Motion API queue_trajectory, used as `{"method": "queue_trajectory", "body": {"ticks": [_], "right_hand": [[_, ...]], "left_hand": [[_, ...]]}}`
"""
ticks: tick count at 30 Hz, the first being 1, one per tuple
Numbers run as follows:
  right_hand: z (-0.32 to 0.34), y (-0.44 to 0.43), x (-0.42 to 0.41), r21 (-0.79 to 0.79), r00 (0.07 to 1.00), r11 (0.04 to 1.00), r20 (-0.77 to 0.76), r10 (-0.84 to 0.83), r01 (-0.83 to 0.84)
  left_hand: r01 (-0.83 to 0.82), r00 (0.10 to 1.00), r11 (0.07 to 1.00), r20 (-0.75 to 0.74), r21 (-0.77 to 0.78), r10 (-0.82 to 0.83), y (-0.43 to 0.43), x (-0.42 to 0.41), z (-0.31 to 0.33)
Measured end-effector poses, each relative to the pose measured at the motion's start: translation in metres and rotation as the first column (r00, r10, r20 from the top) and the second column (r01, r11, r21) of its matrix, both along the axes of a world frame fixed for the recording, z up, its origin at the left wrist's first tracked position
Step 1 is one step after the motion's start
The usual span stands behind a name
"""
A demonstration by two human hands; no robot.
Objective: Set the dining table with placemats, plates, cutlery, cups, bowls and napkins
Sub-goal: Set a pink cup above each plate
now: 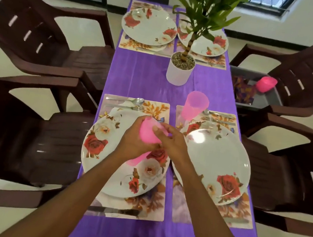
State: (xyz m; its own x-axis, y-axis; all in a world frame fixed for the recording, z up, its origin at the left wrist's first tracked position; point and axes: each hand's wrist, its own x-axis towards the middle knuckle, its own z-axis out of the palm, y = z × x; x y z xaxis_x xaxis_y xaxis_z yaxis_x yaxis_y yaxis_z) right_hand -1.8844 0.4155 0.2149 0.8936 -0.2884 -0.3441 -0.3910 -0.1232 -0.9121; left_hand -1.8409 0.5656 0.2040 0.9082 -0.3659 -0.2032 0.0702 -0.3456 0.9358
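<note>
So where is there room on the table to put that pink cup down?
The widest bare patch of purple cloth lies mid-table, left of the white plant pot, between the far placemats and the near ones. The near end is crowded: plates fill their mats, and another pink cup stands by the right mat's corner.

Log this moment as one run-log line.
step: placing cups | left hand and right hand: together gripping pink cup over near-left plate | second pink cup: on table
</note>
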Motion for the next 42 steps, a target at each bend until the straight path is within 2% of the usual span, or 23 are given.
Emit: {"method": "queue_trajectory", "body": {"ticks": [6, 16, 18, 23, 27, 33, 42], "right_hand": [[0.005, 0.026, 0.014, -0.15, 0.995, 0.985, -0.069, 0.074, -0.084], [0.025, 0.051, 0.042, -0.213, 0.997, 0.977, -0.077, 0.014, -0.03], [0.029, 0.048, 0.049, -0.228, 0.998, 0.973, -0.058, -0.032, 0.018], [0.052, 0.018, 0.07, -0.142, 0.975, 0.965, 0.028, -0.22, 0.222], [0.055, -0.002, 0.081, -0.263, 0.959, 0.924, 0.134, -0.249, 0.277], [0.029, -0.007, 0.098, -0.533, 0.983, 0.826, 0.112, -0.146, 0.183], [0.005, -0.002, 0.127, -0.62, 0.994, 0.777, 0.049, -0.1, 0.109]], "left_hand": [[0.073, 0.996, 0.997, 0.05, 0.018, -0.074, 0.03, 0.008, 0.003], [-0.041, 0.999, 0.998, 0.024, -0.045, 0.042, 0.046, 0.015, 0.011], [-0.054, 0.997, 0.999, 0.049, -0.004, 0.054, 0.049, 0.016, 0.013], [-0.06, 0.994, 0.994, 0.095, 0.089, 0.051, 0.074, 0.015, -0.006], [-0.114, 0.991, 0.985, 0.089, 0.132, 0.103, 0.086, 0.018, -0.01], [-0.154, 0.985, 0.984, 0.088, 0.085, 0.147, 0.075, 0.033, -0.002], [-0.174, 0.984, 0.981, 0.062, 0.086, 0.169, 0.062, 0.048, -0.006]]}}
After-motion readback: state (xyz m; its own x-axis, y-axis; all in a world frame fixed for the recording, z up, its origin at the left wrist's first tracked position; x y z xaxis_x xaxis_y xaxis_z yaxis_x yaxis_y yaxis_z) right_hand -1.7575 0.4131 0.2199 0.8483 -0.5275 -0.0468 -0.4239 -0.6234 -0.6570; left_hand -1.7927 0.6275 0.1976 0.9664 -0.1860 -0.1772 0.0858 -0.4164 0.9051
